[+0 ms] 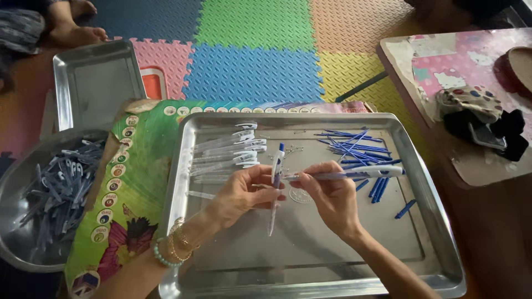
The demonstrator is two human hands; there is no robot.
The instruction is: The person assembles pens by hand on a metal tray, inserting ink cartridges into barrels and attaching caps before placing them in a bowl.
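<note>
Left hand point(244, 194): grip pinching an upright pen barrel point(275, 182). Right hand point(327, 194): grip pinching a level pen barrel point(354, 174); both above the steel tray point(310, 266), centre. Far left in tray: row of finished-looking pens point(230, 152). Far right: loose blue refills point(354, 147), many unused. Left bowl point(11, 243): parts, blurred. Joint between barrels hidden by fingers.
</note>
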